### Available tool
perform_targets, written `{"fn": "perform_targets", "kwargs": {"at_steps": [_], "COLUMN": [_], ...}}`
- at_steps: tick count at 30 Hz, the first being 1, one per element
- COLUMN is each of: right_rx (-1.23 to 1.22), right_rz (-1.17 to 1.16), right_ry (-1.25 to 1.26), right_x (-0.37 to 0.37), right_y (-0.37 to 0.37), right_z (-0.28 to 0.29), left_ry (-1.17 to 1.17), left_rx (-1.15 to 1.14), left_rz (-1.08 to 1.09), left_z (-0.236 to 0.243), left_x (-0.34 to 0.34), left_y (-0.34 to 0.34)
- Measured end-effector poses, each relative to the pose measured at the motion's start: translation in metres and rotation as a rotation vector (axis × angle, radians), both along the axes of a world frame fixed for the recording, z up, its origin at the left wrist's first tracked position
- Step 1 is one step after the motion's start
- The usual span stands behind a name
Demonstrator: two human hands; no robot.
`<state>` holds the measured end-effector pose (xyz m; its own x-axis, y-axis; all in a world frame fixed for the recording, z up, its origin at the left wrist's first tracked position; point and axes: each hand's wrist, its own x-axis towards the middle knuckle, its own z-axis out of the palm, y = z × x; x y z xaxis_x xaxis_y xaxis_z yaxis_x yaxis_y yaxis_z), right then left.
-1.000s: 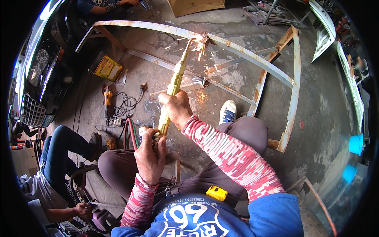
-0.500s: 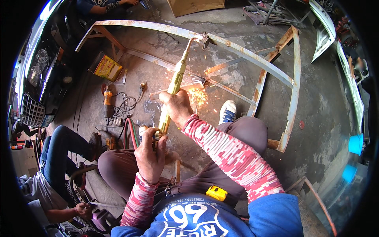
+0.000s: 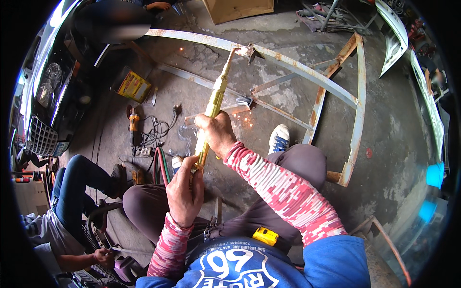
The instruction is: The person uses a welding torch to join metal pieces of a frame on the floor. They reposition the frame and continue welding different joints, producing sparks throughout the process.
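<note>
A long brass cutting torch (image 3: 214, 101) runs from my lap up to a rusty curved metal frame (image 3: 307, 72) lying on the concrete floor. My right hand (image 3: 218, 133) grips the torch around its middle. Lower down, my left hand (image 3: 185, 194) is closed around the torch's rear end, where red and green hoses (image 3: 161, 168) join it. The torch tip touches the frame's curved top rail at a jagged notch (image 3: 249, 49). A few small sparks lie on the floor near the frame. I am crouched, with a blue and white shoe (image 3: 278, 138) beside the frame.
A yellow box (image 3: 133, 85), an orange power tool (image 3: 133, 122) and tangled cables (image 3: 158, 129) lie on the floor at left. Another person in blue jeans (image 3: 72, 192) sits at lower left. A car front (image 3: 45, 110) stands at far left. A cardboard box (image 3: 237, 9) sits at top.
The bright shower of sparks at the torch tip and on the floor has died down to a few scattered ones. Both hands and the torch stay almost in place.
</note>
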<state>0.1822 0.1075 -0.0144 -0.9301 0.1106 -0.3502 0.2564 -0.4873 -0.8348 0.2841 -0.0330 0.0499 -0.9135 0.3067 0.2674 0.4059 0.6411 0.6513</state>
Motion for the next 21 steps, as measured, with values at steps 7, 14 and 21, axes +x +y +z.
{"fn": "perform_targets", "kwargs": {"at_steps": [7,14,21], "right_rx": [0.010,0.056,0.015], "right_rz": [0.018,0.021,0.008], "right_ry": [0.003,-0.077,-0.079], "right_x": [0.0012,0.0034,0.0028], "right_y": [0.0001,-0.0023,-0.0021], "right_z": [0.0011,0.0059,0.0021], "left_ry": [-0.055,-0.124,-0.138], "left_rx": [0.036,0.006,0.037], "left_rz": [0.005,0.032,0.032], "left_z": [0.0072,0.0111,0.0088], "left_x": [0.0012,0.0047,0.0054], "left_y": [0.0026,0.0000,0.0009]}}
